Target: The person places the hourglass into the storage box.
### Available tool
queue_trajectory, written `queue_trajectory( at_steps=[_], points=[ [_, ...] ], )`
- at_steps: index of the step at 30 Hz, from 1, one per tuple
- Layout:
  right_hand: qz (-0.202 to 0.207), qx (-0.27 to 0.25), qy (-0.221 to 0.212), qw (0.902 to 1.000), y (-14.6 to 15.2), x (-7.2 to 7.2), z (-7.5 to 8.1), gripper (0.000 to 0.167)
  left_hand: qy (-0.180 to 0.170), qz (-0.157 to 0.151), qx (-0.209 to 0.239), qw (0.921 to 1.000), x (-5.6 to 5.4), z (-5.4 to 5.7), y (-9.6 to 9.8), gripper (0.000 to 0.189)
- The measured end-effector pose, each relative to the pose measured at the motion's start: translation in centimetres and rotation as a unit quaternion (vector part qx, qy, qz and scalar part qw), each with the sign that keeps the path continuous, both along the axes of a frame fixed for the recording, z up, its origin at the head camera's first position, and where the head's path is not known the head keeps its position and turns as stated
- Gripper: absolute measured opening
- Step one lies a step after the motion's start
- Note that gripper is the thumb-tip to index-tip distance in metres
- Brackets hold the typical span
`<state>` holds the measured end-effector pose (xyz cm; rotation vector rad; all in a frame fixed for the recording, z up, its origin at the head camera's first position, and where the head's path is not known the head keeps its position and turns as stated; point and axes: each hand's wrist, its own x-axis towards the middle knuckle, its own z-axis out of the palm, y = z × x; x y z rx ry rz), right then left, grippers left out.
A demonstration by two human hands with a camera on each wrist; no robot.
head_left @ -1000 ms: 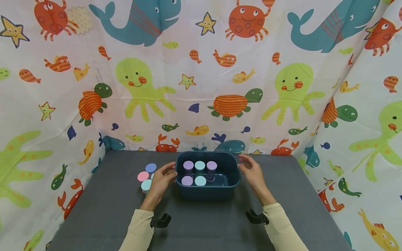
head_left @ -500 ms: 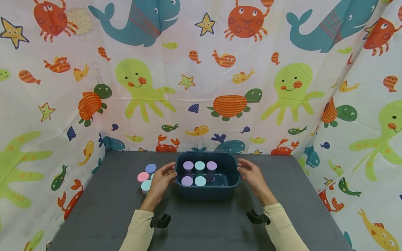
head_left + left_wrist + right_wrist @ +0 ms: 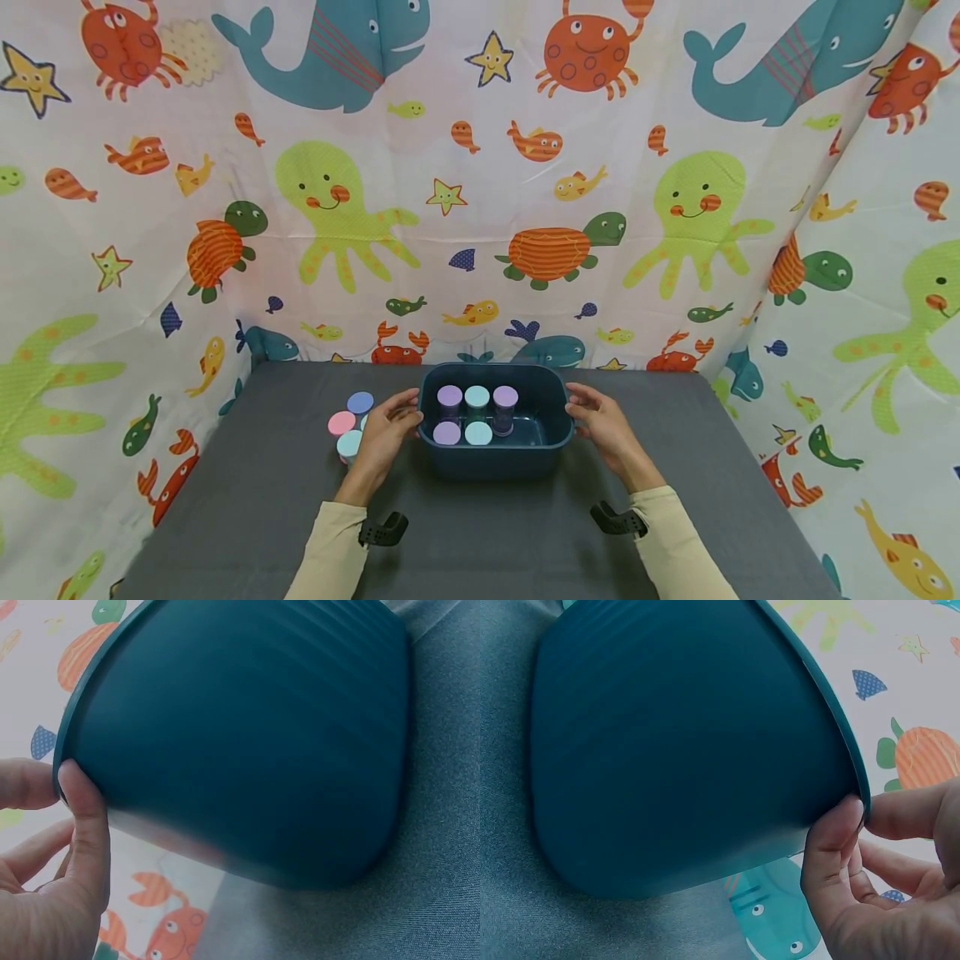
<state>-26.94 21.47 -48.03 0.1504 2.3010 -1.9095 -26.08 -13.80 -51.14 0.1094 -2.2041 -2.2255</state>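
A dark blue plastic bin (image 3: pixel 491 463) sits on the grey table. Inside, on its left side, stand several small lidded containers, some with purple lids (image 3: pixel 447 432) and some with light blue lids (image 3: pixel 478 432). At the left end, my left hand (image 3: pixel 382 433) pinches the bin's rim, thumb on the outer wall and index finger across the edge in the left wrist view. My right hand (image 3: pixel 609 429) does likewise at the right end; in the right wrist view its thumb (image 3: pixel 838 825) lies against the outer wall just under the rim.
Left of the bin, partly behind my left hand, is a cluster of more containers with pink (image 3: pixel 342 422), blue (image 3: pixel 360 402) and light blue lids (image 3: pixel 349 444). A sea-animal printed curtain (image 3: pixel 480 208) hangs behind the grey table (image 3: pixel 480 542) and at both sides.
My right hand has moved slightly left, in to the bin's right rim. The left hand, the bin and the containers have stayed put.
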Motion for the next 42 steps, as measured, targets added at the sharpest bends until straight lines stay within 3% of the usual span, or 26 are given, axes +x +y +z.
queue_trajectory(
  at_steps=[9, 16, 24, 30, 33, 36, 37, 40, 42],
  points=[
    [0.002, 0.001, 0.005, 1.0, 0.2, -0.1, -0.5, 0.044, -0.002, -0.007, -0.034, 0.9994, 0.7, 0.1, -0.1, 0.044],
    [0.002, -0.001, 0.005, 1.0, 0.2, -0.1, -0.7, 0.044, 0.033, -0.02, -0.06, 0.9974, 2.2, 0.4, -0.6, 0.045],
    [0.002, -0.002, 0.007, 1.0, 0.1, -0.1, -0.9, 0.043, 0.094, 0.024, -0.116, 0.9885, 4.5, 0.9, -1.2, 0.043],
    [-0.001, -0.004, 0.007, 1.0, 0.2, -0.1, -0.8, 0.042, 0.157, 0.08, -0.148, 0.9731, 7.1, 2.5, -1.8, 0.042],
    [0.002, -0.003, 0.008, 1.0, 0.2, -0.1, -0.6, 0.043, 0.204, 0.103, -0.153, 0.9616, 8.7, 3.8, -2.1, 0.041],
    [0.0, -0.003, 0.007, 1.0, 0.2, -0.1, -0.5, 0.043, 0.249, 0.125, -0.17, 0.9452, 9.8, 4.7, -2.6, 0.039],
    [-0.001, -0.003, 0.007, 1.0, 0.2, -0.1, -0.5, 0.043, 0.255, 0.134, -0.177, 0.9409, 9.9, 4.7, -2.8, 0.039],
    [-0.003, 0.001, 0.008, 1.0, 0.2, 0.0, -0.4, 0.043, 0.262, 0.158, -0.198, 0.9314, 9.6, 3.6, -4.1, 0.04],
    [-0.003, 0.006, 0.008, 0.9999, 0.1, 0.1, -0.3, 0.044, 0.258, 0.17, -0.204, 0.929, 9.3, 2.7, -4.9, 0.042]
  ],
)
